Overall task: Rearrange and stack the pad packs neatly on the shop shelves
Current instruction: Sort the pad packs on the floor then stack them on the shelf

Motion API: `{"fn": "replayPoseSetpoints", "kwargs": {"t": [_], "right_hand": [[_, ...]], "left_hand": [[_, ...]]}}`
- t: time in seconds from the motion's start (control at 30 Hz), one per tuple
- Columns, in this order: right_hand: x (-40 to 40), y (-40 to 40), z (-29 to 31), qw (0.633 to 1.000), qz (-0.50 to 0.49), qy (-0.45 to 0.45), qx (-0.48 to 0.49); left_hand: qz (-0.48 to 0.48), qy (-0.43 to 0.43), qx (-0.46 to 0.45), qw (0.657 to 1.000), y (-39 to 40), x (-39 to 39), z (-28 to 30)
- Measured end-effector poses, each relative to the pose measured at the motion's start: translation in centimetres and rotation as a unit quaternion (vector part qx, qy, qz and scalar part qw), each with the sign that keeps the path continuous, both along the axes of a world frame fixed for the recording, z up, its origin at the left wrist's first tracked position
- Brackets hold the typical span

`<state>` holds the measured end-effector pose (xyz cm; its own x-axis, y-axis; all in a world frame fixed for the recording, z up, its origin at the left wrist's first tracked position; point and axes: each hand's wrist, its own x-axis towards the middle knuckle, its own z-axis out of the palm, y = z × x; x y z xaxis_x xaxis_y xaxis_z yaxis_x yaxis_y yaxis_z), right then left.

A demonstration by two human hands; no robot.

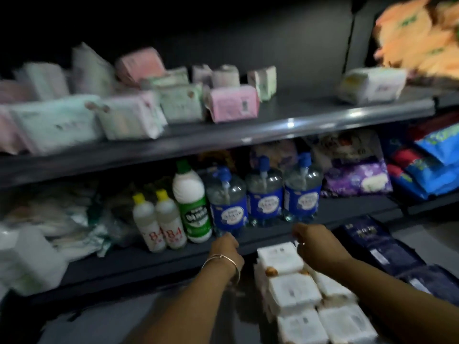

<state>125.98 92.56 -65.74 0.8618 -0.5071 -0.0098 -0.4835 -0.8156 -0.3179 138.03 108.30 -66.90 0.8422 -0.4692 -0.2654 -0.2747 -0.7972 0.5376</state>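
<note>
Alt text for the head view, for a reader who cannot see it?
Both hands, left hand and right hand, reach toward stacked white pad packs below a dim shelf of bottles. Pastel pad packs lie jumbled on the upper shelf.

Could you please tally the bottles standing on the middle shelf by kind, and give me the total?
Blue-labelled clear bottles: 3
Small yellow-capped bottles: 2
White bottle with green label: 1
Total: 6
</note>
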Motion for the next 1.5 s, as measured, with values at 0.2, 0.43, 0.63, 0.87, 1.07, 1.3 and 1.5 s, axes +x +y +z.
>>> {"fn": "replayPoseSetpoints", "kwargs": {"t": [0.2,0.43,0.63,0.87,1.07,1.3,1.5], "right_hand": [[7.4,5.9,9.5,0.994,0.088,-0.063,-0.022],[13.8,11.7,17.7,0.977,0.144,-0.152,-0.032],[18.4,13.3,20.4,0.968,0.172,-0.176,-0.042],[23.6,13.9,23.1,0.960,0.178,-0.208,-0.063],[27.9,14.4,24.7,0.953,0.155,-0.199,-0.168],[31.8,13.8,26.3,0.982,0.122,-0.121,-0.081],[34.3,12.7,28.2,0.990,0.101,-0.099,-0.008]], "left_hand": [[-0.019,-0.089,-0.094,0.991,5.1,5.5,10.0],[-0.008,-0.167,-0.149,0.975,10.6,11.4,17.9],[0.007,-0.195,-0.167,0.966,12.5,15.5,21.2],[0.033,-0.226,-0.209,0.951,13.6,19.9,24.2],[0.038,-0.288,-0.185,0.939,14.7,24.7,25.8],[-0.018,-0.376,-0.077,0.923,14.0,27.9,27.8],[-0.022,-0.329,0.000,0.944,10.0,30.5,28.6]]}}
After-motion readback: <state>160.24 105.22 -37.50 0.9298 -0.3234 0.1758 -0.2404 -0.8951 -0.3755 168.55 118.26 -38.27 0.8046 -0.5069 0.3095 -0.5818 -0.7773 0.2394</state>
